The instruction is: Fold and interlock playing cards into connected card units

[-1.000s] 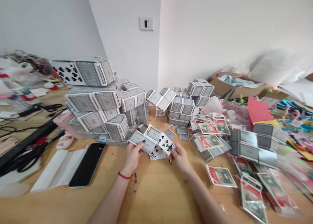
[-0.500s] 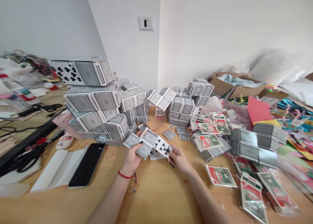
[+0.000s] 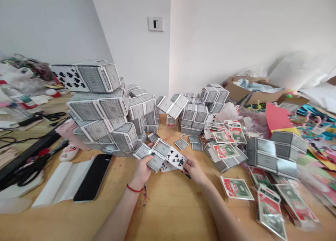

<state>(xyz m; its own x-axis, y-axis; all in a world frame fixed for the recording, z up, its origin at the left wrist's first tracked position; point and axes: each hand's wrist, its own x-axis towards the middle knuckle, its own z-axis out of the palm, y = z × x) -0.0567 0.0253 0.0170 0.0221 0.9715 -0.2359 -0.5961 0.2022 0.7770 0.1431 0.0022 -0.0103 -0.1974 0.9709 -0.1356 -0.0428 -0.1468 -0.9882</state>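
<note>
My left hand (image 3: 142,170) is closed on grey-backed playing cards (image 3: 157,162), thumb on top, patterned backs upward. My right hand (image 3: 194,170) pinches the right end of a card with black clubs (image 3: 174,157). The club card's left end meets or overlaps the grey-backed cards; whether they are joined I cannot tell. Below them shows part of another face-up card (image 3: 166,167). Just beyond my hands, a few small grey card pieces (image 3: 181,144) lie on the table. To the left rises a tall stack of box-shaped blocks folded from cards (image 3: 89,110).
More card blocks (image 3: 195,113) stand at the back centre. Red-and-green card boxes (image 3: 237,188) and shiny grey blocks (image 3: 262,153) spread over the right. At left lie a black phone (image 3: 93,178), white paper (image 3: 61,178) and black scissors (image 3: 28,172). Behind is a wall.
Both hands stay in nearly the same place, holding the same cards, with a very slight shift to the right. The surroundings shift slightly left as the camera turns.
</note>
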